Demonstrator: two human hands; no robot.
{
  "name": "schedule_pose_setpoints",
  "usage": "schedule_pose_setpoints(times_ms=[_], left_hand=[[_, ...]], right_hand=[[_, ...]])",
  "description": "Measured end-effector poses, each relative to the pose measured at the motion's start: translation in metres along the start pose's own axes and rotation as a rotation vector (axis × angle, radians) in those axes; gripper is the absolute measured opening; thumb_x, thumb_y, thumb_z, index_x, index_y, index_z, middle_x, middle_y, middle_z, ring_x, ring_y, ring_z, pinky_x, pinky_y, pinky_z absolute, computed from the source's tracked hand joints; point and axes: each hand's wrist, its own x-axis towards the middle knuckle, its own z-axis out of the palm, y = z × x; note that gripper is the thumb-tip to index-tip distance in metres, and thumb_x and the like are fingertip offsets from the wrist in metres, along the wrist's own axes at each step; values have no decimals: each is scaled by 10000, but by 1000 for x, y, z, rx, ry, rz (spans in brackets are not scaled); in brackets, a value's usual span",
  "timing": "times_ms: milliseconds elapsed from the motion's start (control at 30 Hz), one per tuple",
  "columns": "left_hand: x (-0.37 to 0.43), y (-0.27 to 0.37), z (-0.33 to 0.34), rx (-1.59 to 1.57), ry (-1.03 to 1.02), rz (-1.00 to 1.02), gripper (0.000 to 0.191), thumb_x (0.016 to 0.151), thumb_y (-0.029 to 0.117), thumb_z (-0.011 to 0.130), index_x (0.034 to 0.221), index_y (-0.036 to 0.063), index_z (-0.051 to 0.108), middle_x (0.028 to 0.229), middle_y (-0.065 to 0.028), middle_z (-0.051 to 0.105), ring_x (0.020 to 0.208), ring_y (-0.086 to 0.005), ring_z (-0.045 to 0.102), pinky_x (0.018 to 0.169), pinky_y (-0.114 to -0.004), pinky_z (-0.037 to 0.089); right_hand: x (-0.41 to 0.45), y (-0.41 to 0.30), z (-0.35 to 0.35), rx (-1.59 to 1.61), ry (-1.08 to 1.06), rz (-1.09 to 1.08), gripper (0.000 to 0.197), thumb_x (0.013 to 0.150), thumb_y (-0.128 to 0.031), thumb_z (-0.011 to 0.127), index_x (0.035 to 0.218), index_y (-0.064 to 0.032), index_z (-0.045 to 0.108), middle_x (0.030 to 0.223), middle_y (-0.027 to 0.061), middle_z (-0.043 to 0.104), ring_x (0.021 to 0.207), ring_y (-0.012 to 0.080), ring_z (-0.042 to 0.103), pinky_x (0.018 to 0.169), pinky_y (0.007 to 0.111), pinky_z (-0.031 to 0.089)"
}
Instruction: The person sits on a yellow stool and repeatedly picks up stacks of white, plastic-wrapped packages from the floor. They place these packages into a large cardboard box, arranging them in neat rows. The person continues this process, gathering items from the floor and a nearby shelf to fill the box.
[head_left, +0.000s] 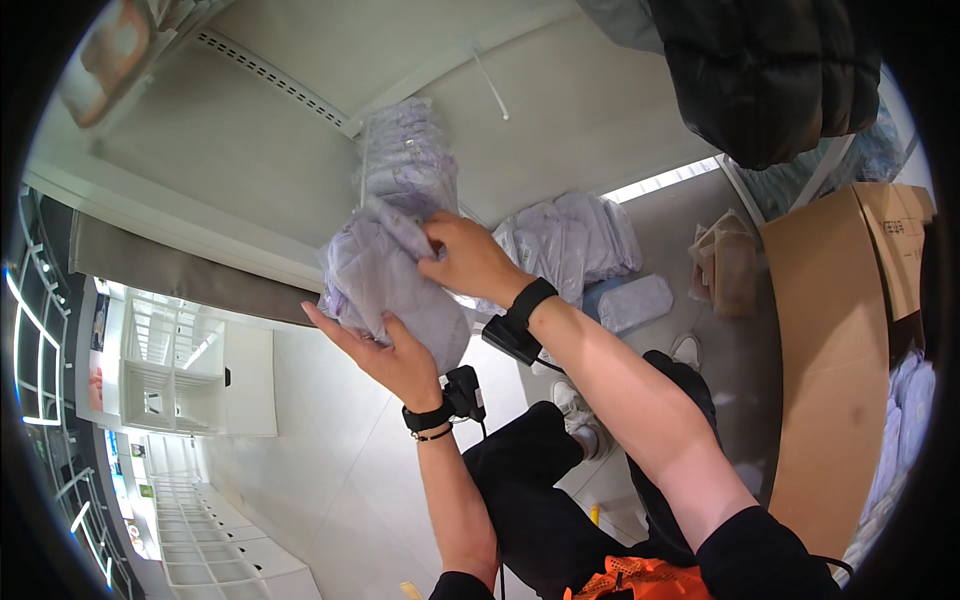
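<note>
In front of me hang plastic-wrapped pale lilac textile packets (409, 154), stacked in a row out from the display wall. The nearest soft packet (420, 307) is larger in view and droops toward me. My right hand (476, 259) pinches a folded lilac edge at its upper right between thumb and fingers. Against the lower left side of this packet rests my left hand (390, 360), palm up with thumb and fingers spread. Whether those fingers bear any weight is unclear. Both wrists carry black straps with small devices.
More wrapped lilac packets (562, 240) lie on the floor to the right, beside a pale packet (635, 304) and brown packets (724, 262). A cardboard box (825, 345) holds lilac packets at far right. A bare metal hook (491, 86) projects above. A black padded garment (765, 75) hangs upper right.
</note>
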Motion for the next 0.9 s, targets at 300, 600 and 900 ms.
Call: schedule_pose_setpoints(times_ms=[300,600,900], left_hand=[[8,-15,-6,114,-130,282,572,886,-14,502,1450,73,544,1325,-246,492,1230,-450,512,1070,-473,396],[2,-25,8,125,-48,65,623,835,-2,629,1441,32,488,1399,-242,475,1330,-430,453,1118,-487,351],[-1,-6,13,152,-22,134,769,812,-42,550,1543,-2,318,1555,-220,388,1445,-406,350,1207,-462,250]], right_hand=[[-14,-51,3,414,-145,10,224,766,-101,701,916,52,635,901,105,578,794,212,580,694,318,488],[3,-38,2,545,119,457,331,900,-244,718,1059,14,586,990,150,665,1026,214,651,803,354,521],[7,-4,24,-46,434,-109,176,860,-170,722,880,-14,641,982,125,620,875,281,643,789,384,511]])
